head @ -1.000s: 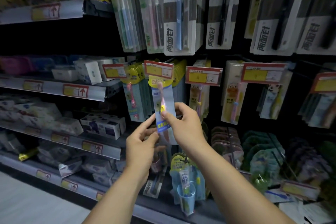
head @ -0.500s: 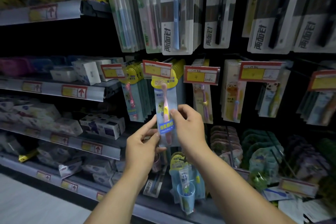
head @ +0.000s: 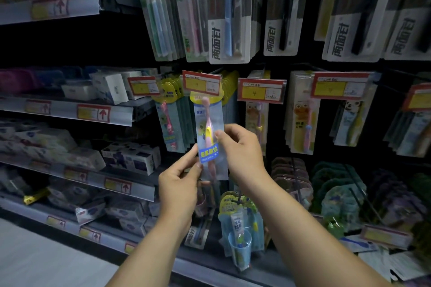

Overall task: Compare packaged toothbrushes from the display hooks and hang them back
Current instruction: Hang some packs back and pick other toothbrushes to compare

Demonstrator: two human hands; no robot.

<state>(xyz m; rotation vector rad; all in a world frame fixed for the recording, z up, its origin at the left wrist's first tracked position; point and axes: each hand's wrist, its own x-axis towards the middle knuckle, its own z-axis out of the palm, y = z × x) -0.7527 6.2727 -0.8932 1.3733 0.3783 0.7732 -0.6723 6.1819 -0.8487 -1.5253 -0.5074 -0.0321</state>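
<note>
I hold one packaged child's toothbrush (head: 210, 137) upright in front of the display: a clear pack with a yellow top, a pink and yellow brush and a blue label. My left hand (head: 180, 184) pinches its lower left edge. My right hand (head: 242, 149) pinches its right edge at mid height. The pack's yellow top sits just under a red and yellow price tag (head: 201, 82) at the front of a hook; I cannot tell whether it hangs on that hook. More packs of the same kind (head: 229, 91) hang behind it.
Other children's toothbrush packs (head: 302, 121) hang on hooks to the right, larger adult packs (head: 227, 21) in the row above. Shelves with boxed goods (head: 130, 156) run along the left. A toothbrush and cup set (head: 240, 230) hangs below my hands. Pale floor lies at lower left.
Both hands have kept their pinch on the pack and shifted it slightly lower and to the right under the price tag. The view has edged closer to the display.
</note>
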